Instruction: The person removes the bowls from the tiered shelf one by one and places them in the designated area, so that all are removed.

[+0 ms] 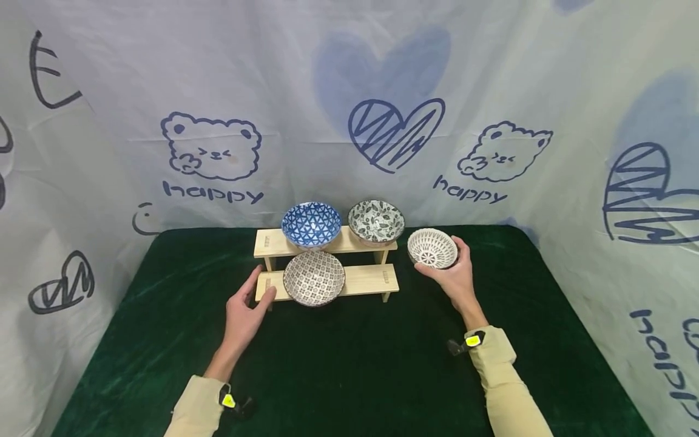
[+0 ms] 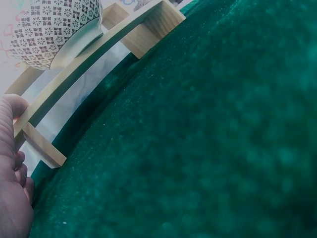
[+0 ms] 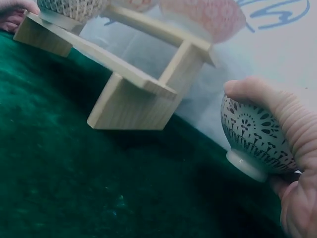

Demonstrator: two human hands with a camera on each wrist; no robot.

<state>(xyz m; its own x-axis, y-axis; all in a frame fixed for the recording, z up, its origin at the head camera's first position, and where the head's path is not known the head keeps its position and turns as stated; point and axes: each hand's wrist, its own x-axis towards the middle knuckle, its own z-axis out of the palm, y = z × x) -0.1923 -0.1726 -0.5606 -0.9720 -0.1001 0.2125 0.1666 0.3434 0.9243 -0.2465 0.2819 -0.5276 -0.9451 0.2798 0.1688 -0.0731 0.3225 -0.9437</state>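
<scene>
Head view: high above near side, facing far and down across green velvety tabletop [image 1: 349, 376]
Left wrist view: low, close, facing far
Right wrist view: low, facing far left
Wrist views share: pale wooden two-tier stand [image 3: 136, 109]

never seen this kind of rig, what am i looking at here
No machine here: a person works bare-handed. The wide picture looks down from the head; the others come from the left and right wrists. On green cloth stands a two-tier wooden rack. Its upper tier bears a blue bowl and a leaf-patterned bowl, its lower tier a brown-patterned bowl. The left hand grips the rack's left end; the right hand holds a small white patterned bowl.
</scene>
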